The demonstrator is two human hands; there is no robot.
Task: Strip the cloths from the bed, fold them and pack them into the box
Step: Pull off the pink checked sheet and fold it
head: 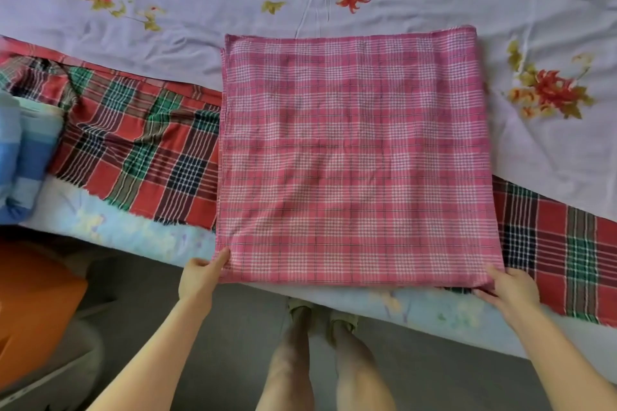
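Observation:
A pink checked cloth point(357, 157) lies folded into a flat square on the bed, near its front edge. My left hand point(200, 275) pinches its near left corner, thumb on top. At the near right corner my right hand point(507, 290) grips the edge, fingers tucked under the fabric. A red, green and navy plaid cloth point(133, 150) stretches across the bed beneath the pink one and shows on both sides. Under it all lies a lilac flowered sheet point(233, 3).
A rolled blue striped cloth point(23, 157) sits at the bed's left edge. An orange container point(33, 307) stands on the floor at the lower left. My legs and feet point(320, 320) are at the bed's front edge on a grey floor.

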